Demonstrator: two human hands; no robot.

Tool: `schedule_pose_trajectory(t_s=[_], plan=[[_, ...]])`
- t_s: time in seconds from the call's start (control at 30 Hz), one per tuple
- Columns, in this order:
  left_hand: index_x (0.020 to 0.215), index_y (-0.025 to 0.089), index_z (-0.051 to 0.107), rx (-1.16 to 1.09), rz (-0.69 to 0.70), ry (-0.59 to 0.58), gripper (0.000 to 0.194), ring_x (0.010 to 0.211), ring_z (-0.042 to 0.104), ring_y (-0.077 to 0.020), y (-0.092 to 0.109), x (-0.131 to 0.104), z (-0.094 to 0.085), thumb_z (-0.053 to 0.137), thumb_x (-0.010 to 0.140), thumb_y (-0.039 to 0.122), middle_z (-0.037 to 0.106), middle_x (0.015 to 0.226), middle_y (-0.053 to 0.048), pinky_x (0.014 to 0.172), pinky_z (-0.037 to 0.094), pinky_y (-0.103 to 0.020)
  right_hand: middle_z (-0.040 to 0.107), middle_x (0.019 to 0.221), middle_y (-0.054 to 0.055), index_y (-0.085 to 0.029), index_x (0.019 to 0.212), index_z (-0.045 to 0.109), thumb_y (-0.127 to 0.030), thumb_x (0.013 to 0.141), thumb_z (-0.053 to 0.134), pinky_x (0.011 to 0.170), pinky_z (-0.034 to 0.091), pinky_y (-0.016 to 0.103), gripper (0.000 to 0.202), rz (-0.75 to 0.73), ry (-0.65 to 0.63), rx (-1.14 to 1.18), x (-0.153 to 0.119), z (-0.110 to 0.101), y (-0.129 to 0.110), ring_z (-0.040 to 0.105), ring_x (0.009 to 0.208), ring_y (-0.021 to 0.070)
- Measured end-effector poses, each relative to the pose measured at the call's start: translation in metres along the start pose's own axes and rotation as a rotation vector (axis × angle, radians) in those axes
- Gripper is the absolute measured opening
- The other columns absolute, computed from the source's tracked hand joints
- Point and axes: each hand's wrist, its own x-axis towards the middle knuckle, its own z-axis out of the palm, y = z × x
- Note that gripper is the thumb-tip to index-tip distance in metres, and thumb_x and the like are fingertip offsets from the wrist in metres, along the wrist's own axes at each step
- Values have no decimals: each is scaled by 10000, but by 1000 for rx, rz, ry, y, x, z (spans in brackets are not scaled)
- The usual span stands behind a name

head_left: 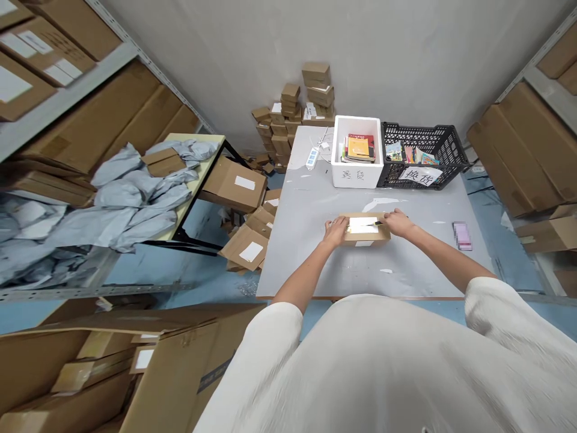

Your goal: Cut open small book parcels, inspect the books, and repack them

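Honestly, I'd keep the left hand (336, 231) braced on the left end of the cardboard box (384, 236) (can't tell how wide those fingers are) and guide the slim dark tool pinched in the right hand (397, 223) lightly over the white label (360, 230), clear of the left fingertips. Box lies between both hands' fingers, about midway between the side edges of the bench (293, 240), front edge nearer than the back.
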Motion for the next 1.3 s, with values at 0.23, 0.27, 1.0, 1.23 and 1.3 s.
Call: schedule_pose_trajectory(t_s=[0.23, 0.27, 1.0, 1.23, 1.3], plan=[[1622, 319, 408, 48, -42, -42, 761, 1549, 422, -311, 5, 6, -3, 475, 918, 38, 486, 1685, -141, 1244, 249, -598, 766, 1123, 187, -171, 1254, 741, -146, 1086, 414, 893, 272, 402, 369, 68, 28, -3, -36, 17, 45, 688, 978, 281], [1622, 317, 408, 57, -48, -47, 765, 1547, 423, -312, 6, 7, -3, 475, 914, 36, 487, 1681, -143, 1246, 247, -602, 766, 1117, 185, -174, 1255, 741, -151, 1088, 408, 893, 271, 405, 373, 78, 29, -5, -40, 19, 50, 689, 970, 280], [1407, 244, 537, 237, 59, -127, 599, 1381, 537, -361, 104, 44, 26, 814, 883, 328, 594, 1452, -154, 1158, 382, -466, 790, 1324, 104, -227, 1378, 716, -347, 1097, 442, 921, 455, 359, 410, 249, 96, 469, -84, 65, 76, 714, 1134, 286], [1412, 221, 532, 262, 70, -133, 693, 1402, 554, -363, 104, 44, 33, 888, 823, 302, 601, 1430, -163, 1302, 213, -510, 782, 1345, 99, -236, 1379, 711, -328, 1113, 430, 931, 445, 348, 397, 231, 112, 460, -65, 65, 76, 698, 1194, 283], [1412, 225, 534, 265, 85, -146, 700, 1405, 556, -363, 102, 40, 34, 894, 814, 282, 591, 1434, -168, 1323, 179, -529, 776, 1348, 103, -235, 1381, 711, -319, 1117, 414, 932, 436, 353, 406, 225, 107, 439, -61, 64, 74, 686, 1216, 286]])
